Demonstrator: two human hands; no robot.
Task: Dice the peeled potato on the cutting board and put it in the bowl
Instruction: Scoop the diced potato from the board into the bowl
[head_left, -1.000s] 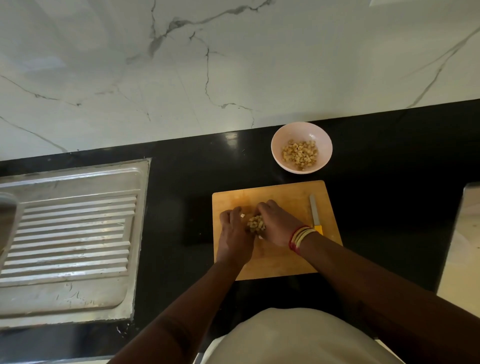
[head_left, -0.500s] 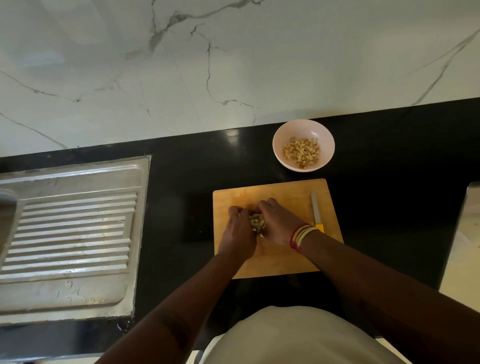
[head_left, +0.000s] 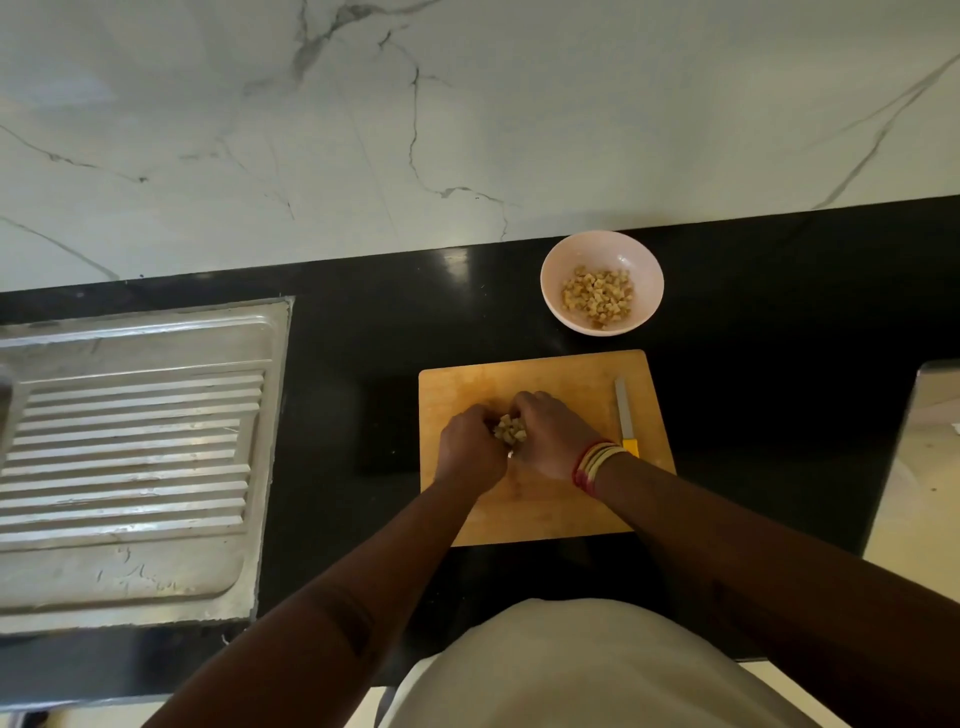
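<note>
With both hands cupped together mid-frame on the board (head_left: 540, 499), a small dice pile (head_left: 510, 430) sits between them. Left hand (head_left: 470, 447) and right hand (head_left: 553, 435) curl around the pile, fingers bent, touching it from either side. Knife (head_left: 625, 415) lies at the board's right edge, yellow handle toward the lower frame, untouched. Bowl (head_left: 571, 260), just above the board, holds more dice (head_left: 597, 297). Bangles (head_left: 596, 464) on right wrist. Drainboard (head_left: 130, 467) at left.

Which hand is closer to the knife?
Right. The right hand cups the potato dice just left of the knife; the left hand sits farther left, beyond the dice.
</note>
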